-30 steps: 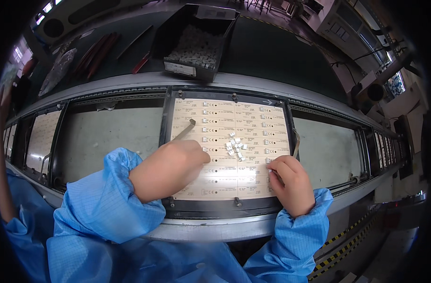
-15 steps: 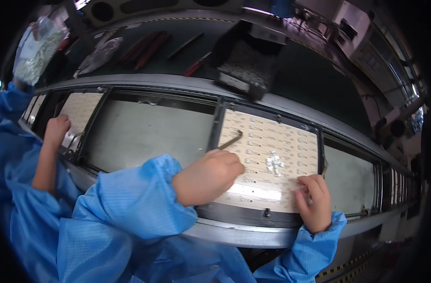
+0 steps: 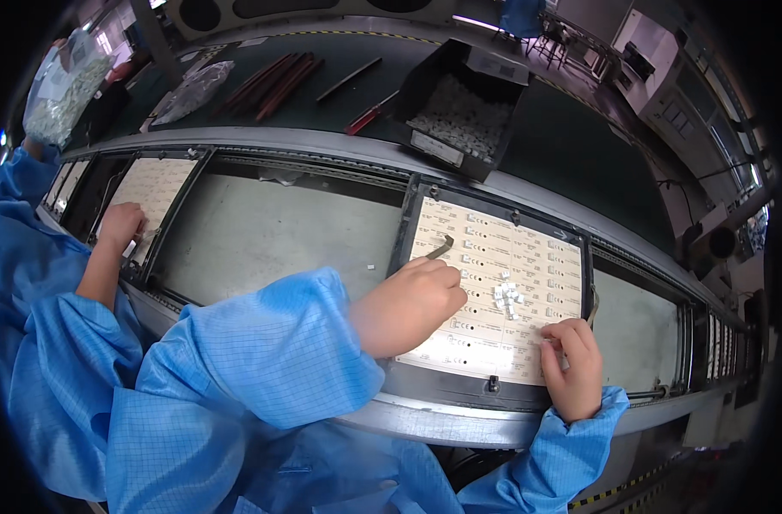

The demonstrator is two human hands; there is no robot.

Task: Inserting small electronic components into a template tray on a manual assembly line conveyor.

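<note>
A framed panel [image 3: 528, 347] with rows of printed cream strips lies in front of me. Small white connectors sit in its rows, and a loose pile of white connectors [image 3: 507, 295] rests on it right of centre. My left hand [image 3: 415, 307] is over the panel's left half, fingers curled down; what the fingertips hold, if anything, is hidden. A bent dark metal strip [image 3: 441, 248] sticks out beyond its knuckles; I cannot tell whether the hand grips it. My right hand [image 3: 575, 364] is at the lower right edge, fingers bent, thumb apart from them, nothing visible between.
Behind the rail [image 3: 340, 146] stands a black bin [image 3: 468, 158] of small white parts. A red-handled tool [image 3: 365, 120], dark rods [image 3: 271, 86] and a plastic bag [image 3: 190, 90] lie there. At left, a co-worker's hand [image 3: 121, 227] touches another panel [image 3: 155, 184]; their other arm is by a filled clear bag [image 3: 65, 94].
My left hand has moved rightward over the panel, covering more of the bent strip. My right hand stays in place. The view has shifted slightly, and the co-worker's hand has moved right.
</note>
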